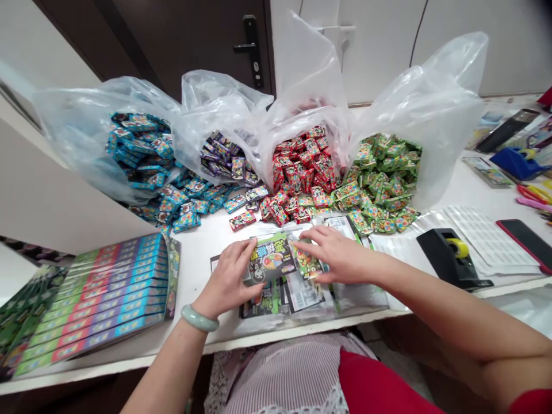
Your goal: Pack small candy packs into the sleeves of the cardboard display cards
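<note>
My left hand [233,275], with a pale green bangle at the wrist, grips the left end of a flat printed pack [272,259] with a green and dark cartoon front. Thumb and fingers are on opposite edges of it. My right hand [334,254] has its thumb and fingers closed around a small green packet [307,262] at the right end of that pack. Whether the two are joined I cannot tell. Beneath both hands lie several flat printed sleeves [263,302] in clear plastic, close to the table's front edge.
Behind my hands, clear bags spill small blue boxes [140,144], purple boxes [218,152], red boxes [302,161] and green packets [383,167]. Filled multicoloured packs [107,287] stand in a row at left. A black tape dispenser [448,261] and a phone [526,244] are at right.
</note>
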`<state>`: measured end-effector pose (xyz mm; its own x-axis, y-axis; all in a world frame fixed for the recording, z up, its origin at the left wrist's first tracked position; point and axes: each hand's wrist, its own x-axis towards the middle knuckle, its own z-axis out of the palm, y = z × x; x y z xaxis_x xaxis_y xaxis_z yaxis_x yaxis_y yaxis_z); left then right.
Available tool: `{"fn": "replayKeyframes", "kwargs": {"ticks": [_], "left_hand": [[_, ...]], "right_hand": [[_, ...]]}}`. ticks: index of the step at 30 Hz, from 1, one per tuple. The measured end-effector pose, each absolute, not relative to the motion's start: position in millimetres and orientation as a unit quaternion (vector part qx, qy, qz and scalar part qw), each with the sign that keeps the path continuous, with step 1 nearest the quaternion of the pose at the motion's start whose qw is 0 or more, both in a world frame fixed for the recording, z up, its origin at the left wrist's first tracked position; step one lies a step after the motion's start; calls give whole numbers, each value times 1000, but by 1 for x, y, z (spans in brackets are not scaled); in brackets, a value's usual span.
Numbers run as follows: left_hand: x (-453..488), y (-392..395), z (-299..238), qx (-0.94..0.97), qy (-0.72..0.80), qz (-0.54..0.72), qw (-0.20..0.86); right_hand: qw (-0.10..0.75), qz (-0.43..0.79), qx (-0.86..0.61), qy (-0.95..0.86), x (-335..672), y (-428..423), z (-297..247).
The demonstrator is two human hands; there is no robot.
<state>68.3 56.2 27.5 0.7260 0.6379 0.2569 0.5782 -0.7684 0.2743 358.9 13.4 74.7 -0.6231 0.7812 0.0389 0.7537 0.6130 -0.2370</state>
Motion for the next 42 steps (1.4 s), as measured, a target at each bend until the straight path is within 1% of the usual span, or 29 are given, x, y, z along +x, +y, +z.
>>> {"fn": "replayKeyframes", "kwargs": {"ticks": [3,8,13,16,21,23,25,29,36,42], "left_hand": [[64,54,28,933,309,152,105],[70,51,23,929,308,140,151],[79,45,10,924,310,137,176],[77,45,9,914,325,153,188],[71,48,16,906,351,158,175],[71,48,18,907,353,159,168],[71,48,18,908,353,159,162],[73,47,18,912,351,150,153],[73,42,20,916,338,158,147],[69,37,17,916,338,163,142]], "right_hand": [[82,145,-393,-904,361,16,69],[148,216,-408,-875,365,24,66],[143,236,-407,-870,364,28,66],[152,229,-406,-872,363,27,68],[191,146,-460,-855,357,21,74],[182,117,-473,-854,354,18,74],[153,99,-466,-866,351,16,74],[115,101,-430,-890,350,14,74],[132,140,-404,-894,354,15,72],[126,153,-398,-896,349,16,72]]}}
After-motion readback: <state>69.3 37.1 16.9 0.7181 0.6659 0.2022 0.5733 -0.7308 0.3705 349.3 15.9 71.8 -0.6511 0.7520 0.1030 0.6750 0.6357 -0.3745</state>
